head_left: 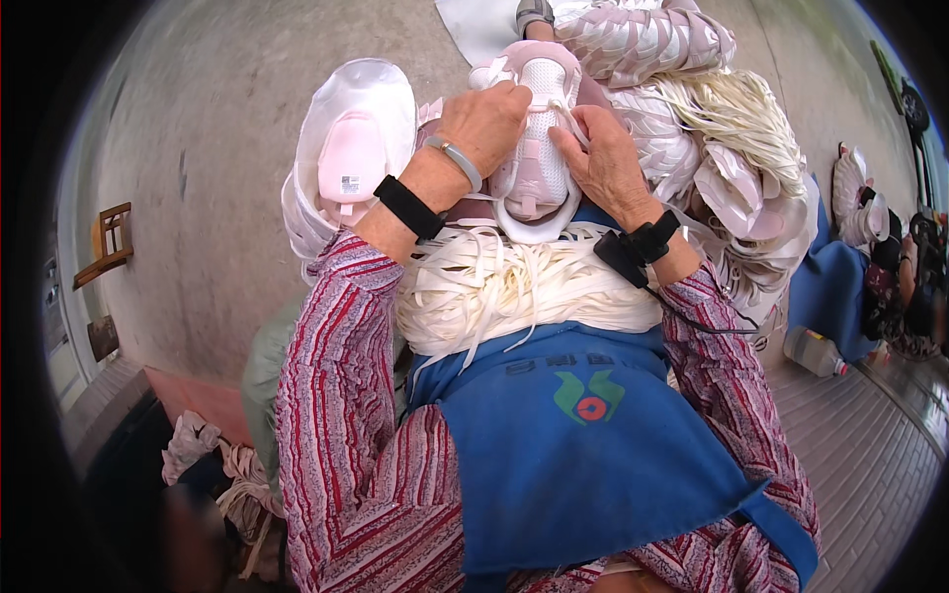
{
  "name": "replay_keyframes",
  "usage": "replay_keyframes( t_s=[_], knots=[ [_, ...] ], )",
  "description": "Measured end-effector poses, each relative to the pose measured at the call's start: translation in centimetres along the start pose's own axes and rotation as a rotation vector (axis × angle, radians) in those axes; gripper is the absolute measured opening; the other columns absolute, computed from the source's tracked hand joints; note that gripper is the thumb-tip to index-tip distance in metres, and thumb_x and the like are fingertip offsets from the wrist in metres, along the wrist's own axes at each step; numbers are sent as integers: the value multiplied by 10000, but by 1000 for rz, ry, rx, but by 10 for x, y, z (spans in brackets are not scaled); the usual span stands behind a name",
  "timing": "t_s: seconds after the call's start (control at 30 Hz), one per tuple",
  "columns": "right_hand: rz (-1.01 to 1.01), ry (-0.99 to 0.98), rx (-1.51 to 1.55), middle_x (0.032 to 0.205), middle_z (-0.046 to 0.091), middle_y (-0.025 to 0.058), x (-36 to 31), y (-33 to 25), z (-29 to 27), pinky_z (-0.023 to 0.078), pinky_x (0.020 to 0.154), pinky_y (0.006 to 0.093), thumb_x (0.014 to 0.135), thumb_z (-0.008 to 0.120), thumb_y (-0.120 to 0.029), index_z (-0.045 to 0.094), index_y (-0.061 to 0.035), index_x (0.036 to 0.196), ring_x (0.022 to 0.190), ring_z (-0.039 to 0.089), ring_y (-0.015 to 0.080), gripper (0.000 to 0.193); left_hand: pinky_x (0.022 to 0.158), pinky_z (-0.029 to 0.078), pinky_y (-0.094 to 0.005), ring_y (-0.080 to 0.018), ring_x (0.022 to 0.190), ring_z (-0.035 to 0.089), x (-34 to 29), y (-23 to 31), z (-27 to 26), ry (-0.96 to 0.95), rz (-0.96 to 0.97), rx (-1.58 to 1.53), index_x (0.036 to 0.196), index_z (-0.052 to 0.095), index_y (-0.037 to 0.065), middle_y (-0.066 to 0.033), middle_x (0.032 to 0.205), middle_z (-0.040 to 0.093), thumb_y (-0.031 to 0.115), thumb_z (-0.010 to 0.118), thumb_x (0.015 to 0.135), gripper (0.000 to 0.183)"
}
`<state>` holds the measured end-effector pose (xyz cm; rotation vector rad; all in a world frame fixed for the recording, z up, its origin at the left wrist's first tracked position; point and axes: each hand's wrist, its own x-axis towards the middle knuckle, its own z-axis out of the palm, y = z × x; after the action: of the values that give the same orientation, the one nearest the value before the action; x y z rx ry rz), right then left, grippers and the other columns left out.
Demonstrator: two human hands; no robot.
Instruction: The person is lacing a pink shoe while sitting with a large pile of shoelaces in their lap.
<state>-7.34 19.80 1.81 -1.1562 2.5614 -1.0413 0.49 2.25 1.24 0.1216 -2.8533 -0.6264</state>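
A pink and white shoe upper [534,176] lies in front of me, its white mesh tongue facing up and its heel loop toward me. A white shoelace [556,103] crosses the upper part of the tongue. My left hand [482,127] is closed at the shoe's left edge, fingers pinched; what is between them is hidden. On the right edge, my right hand [605,166] pinches the lace between thumb and forefinger. Across my lap, just below the shoe, lies a thick bundle of cream laces [524,287].
Nested white and pink shoe uppers [400,104] stand at my left. More stacked uppers [643,44] and a hank of cream laces [741,109] lie at the right. A plastic bottle [815,351] sits on the floor, and a small wooden stool [105,245] stands far left.
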Motion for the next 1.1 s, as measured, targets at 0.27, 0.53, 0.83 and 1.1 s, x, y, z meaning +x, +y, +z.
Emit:
replay_keyframes(
  t_s=[0.27, 0.53, 0.83, 1.1],
  knots=[
    [-50, 53, 24, 910, 587, 200, 0, 3, 15, 491, 725, 422, 865, 640, -223, 572, 25, 1011, 816, 601, 367, 296, 600, 485, -394, -344, 654, 607, -15, -11, -17, 52, -181, -168, 803, 562, 32, -170, 717, 612, 181, 585, 828, 153],
    [-68, 52, 32, 898, 569, 194, -3, 8, 13, 489, 707, 438, 860, 650, -222, 569, 17, 994, 813, 600, 371, 285, 683, 487, -397, -341, 728, 628, -27, -2, -18, -44, -425, -387, 933, 593, 8, -203, 782, 635, 275, 537, 919, 273],
    [-60, 69, 22, 917, 561, 196, -6, 9, 15, 498, 682, 439, 862, 657, -227, 554, 7, 1023, 804, 605, 381, 302, 678, 475, -411, -364, 736, 610, -38, 12, -23, -99, -334, -322, 919, 569, -11, -203, 784, 614, 198, 555, 908, 209],
    [-60, 140, 43, 937, 560, 156, -10, 3, 14, 514, 650, 423, 875, 640, -207, 543, -55, 1117, 794, 626, 352, 302, 659, 454, -469, -410, 767, 585, -54, 38, -18, -127, -125, -279, 856, 530, 2, -210, 796, 577, 116, 537, 885, 117]
  ],
)
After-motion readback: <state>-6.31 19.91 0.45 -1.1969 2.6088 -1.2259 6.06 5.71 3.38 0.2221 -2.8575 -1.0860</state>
